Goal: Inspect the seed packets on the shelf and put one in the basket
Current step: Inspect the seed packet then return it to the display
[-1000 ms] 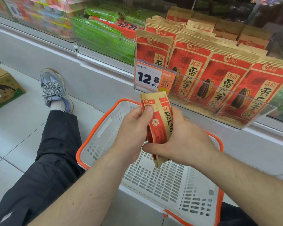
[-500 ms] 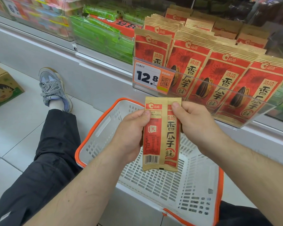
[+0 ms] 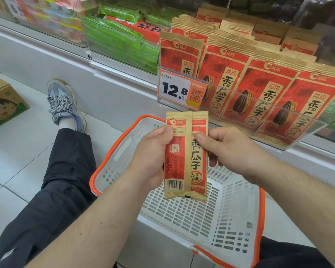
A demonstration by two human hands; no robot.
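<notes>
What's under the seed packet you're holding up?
The white basket with the orange rim sits below the seed packet, and its slotted floor looks bare where it shows. The packet, left hand and right hand cover part of it.

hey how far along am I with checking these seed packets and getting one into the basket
Done: one seed packet is off the shelf. In hand: left hand and right hand both pinch it upright, barcode side facing you, above the basket. Left: finish looking, then drop it in; no packet shows in the basket.
</notes>
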